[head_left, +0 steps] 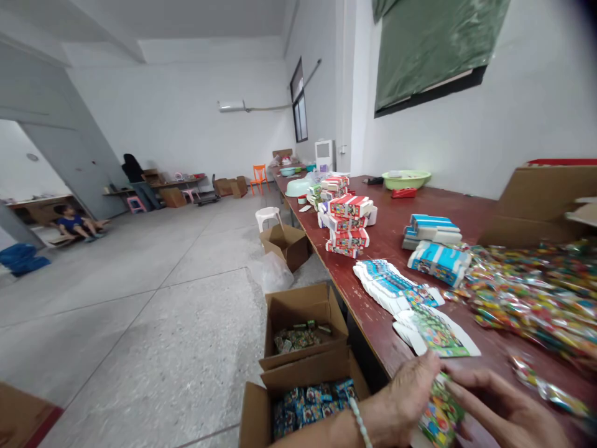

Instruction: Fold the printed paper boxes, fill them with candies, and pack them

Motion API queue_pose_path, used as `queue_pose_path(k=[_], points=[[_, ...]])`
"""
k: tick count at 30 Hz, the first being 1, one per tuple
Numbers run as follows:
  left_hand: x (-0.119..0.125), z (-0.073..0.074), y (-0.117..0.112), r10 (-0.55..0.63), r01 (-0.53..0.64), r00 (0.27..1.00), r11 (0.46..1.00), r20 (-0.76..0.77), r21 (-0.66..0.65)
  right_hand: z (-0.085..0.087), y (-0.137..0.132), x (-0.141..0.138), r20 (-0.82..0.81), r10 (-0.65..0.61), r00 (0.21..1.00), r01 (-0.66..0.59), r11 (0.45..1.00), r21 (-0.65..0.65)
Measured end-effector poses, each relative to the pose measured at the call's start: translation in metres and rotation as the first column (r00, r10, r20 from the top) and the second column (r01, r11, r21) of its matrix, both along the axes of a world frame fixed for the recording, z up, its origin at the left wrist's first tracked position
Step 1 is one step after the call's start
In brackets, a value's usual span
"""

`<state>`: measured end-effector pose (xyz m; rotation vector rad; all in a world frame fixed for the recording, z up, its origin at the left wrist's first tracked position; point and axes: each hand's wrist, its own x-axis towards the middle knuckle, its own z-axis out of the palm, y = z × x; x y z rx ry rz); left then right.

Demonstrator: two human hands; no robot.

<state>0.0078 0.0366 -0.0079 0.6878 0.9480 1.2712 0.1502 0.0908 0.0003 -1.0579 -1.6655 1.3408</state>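
Note:
At the table's near edge, a small green printed candy box (441,415) is held between both hands. My left hand (405,398), with a beaded bracelet at the wrist, grips its left side, the thumb near the top. From the right, the fingers of my right hand (506,407) close on its upper edge. Just beyond lie flat green cartons (438,333), fanned out, and a row of flat blue cartons (387,283). A large heap of wrapped candies (527,292) spreads to the right of the cartons, with a few loose candies near my right hand.
Bundled blue cartons (438,261) and stacked red cartons (347,224) stand farther along the red table (396,214). Below its left edge, cardboard boxes (303,295) hold small packed boxes. A white stool (268,214) stands beyond. Two people are far off at the left.

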Motion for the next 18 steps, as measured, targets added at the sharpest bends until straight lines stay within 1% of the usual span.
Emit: queue_pose_path(k=[2, 4, 5, 7, 8, 9, 11, 13, 14, 16, 17, 18], points=[[-0.001, 0.010, -0.006, -0.022, 0.023, 0.997, 1.000, -0.077, 0.014, 0.021, -0.007, -0.003, 0.026, 0.006, 1.000, -0.005, 0.999, -0.043], [-0.003, 0.019, -0.011, -0.033, 0.032, 0.997, 0.999, -0.065, -0.029, 0.040, -0.014, -0.007, -0.021, 0.011, 1.000, -0.013, 0.997, -0.070], [-0.005, 0.023, -0.011, -0.069, 0.064, 0.996, 0.995, -0.061, -0.075, 0.046, -0.016, -0.010, -0.057, 0.003, 0.998, -0.009, 0.994, -0.110], [-0.009, 0.028, -0.008, -0.111, 0.094, 0.989, 0.983, -0.099, -0.156, 0.052, -0.016, -0.015, -0.125, -0.043, 0.991, 0.016, 0.978, -0.206], [-0.011, 0.030, -0.006, -0.126, 0.109, 0.987, 0.982, -0.102, -0.154, 0.052, -0.015, -0.016, -0.157, -0.048, 0.986, 0.009, 0.970, -0.243], [-0.012, 0.031, -0.004, -0.142, 0.125, 0.983, 0.981, -0.117, -0.146, 0.051, -0.015, -0.017, -0.187, -0.059, 0.981, 0.011, 0.968, -0.250], [-0.013, 0.032, -0.002, -0.154, 0.134, 0.980, 0.980, -0.130, -0.149, 0.047, -0.017, -0.016, -0.249, -0.034, 0.968, -0.027, 0.971, -0.236], [-0.011, 0.032, -0.004, -0.156, 0.130, 0.980, 0.972, -0.124, -0.194, 0.042, -0.022, -0.014, -0.292, 0.018, 0.956, -0.074, 0.981, -0.181], [-0.009, 0.032, -0.006, -0.159, 0.130, 0.981, 0.965, -0.114, -0.227, 0.039, -0.025, -0.013, -0.292, 0.034, 0.956, -0.076, 0.988, -0.133], [-0.005, 0.031, -0.008, -0.165, 0.131, 0.980, 0.955, -0.109, -0.265, 0.034, -0.028, -0.010, -0.244, 0.024, 0.969, -0.032, 0.999, -0.027], [-0.003, 0.031, -0.009, -0.169, 0.133, 0.978, 0.956, -0.121, -0.263, 0.031, -0.029, -0.009, -0.224, 0.001, 0.975, -0.001, 1.000, 0.003], [0.000, 0.031, -0.010, -0.174, 0.137, 0.976, 0.960, -0.134, -0.244, 0.029, -0.028, -0.008, -0.218, -0.015, 0.976, 0.015, 1.000, -0.003]])
